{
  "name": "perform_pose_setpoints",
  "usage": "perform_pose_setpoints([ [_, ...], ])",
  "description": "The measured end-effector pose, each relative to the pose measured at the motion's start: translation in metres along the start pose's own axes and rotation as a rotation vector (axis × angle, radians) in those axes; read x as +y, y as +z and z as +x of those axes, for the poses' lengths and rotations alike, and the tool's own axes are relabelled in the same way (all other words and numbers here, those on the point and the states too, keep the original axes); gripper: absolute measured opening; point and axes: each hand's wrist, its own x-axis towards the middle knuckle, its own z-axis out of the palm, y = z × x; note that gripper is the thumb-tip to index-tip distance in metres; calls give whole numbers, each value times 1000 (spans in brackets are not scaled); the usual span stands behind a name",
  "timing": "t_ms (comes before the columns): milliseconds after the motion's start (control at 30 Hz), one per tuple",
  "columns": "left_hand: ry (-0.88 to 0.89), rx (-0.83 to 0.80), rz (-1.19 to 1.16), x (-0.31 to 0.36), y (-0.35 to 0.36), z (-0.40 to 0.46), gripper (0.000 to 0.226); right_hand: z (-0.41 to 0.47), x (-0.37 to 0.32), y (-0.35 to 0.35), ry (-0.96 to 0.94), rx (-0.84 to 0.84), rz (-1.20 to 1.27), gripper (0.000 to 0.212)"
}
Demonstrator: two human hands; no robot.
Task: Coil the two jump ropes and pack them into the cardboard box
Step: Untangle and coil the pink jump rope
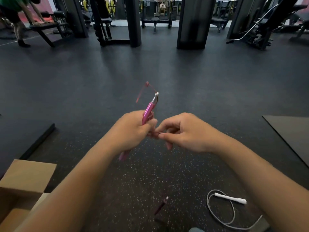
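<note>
Left hand: the left hand (132,131) is curled round the pink handle (148,113), gripping it upright above the floor's middle.
Right hand: the right hand (182,133) pinches the thin pink cord (157,133) between thumb and forefinger, just beside the left fist.
Pink rope: glossy handle with a metal tip; the cord loops blurrily above it; its second handle (161,205) hangs low, blurred.
White rope: the white jump rope (229,208) lies loose on the floor toward its near right edge, with a matte handle and grey cord.
Box: the cardboard box (25,185) stands open at the near left corner, its inside hidden.
Floor: the floor (167,72) is dark speckled rubber.
Progress: early; the pink rope seems to be mid-coiling, the white one untouched, nothing visibly packed.
</note>
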Motion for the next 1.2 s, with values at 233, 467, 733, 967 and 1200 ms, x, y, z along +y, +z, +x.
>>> perform_pose_setpoints([
  [233,-32,-241,-567,9,-2,-7,42,-1,2,-4,-25,321,-22,10],
  [467,-67,-332,-623,4,-5,-8,38,-7,8,-17,-81,224,176,4],
  [733,-55,-225,-941,12,-2,-9,27,-4,17,-19,-35,204,211,15],
  [967,-84,-181,-1059,11,0,-6,40,-1,23,-18,-68,341,269,10],
  [1200,-101,-133,-1232,21,4,-8,32,2,27,-14,-84,320,248,8],
])
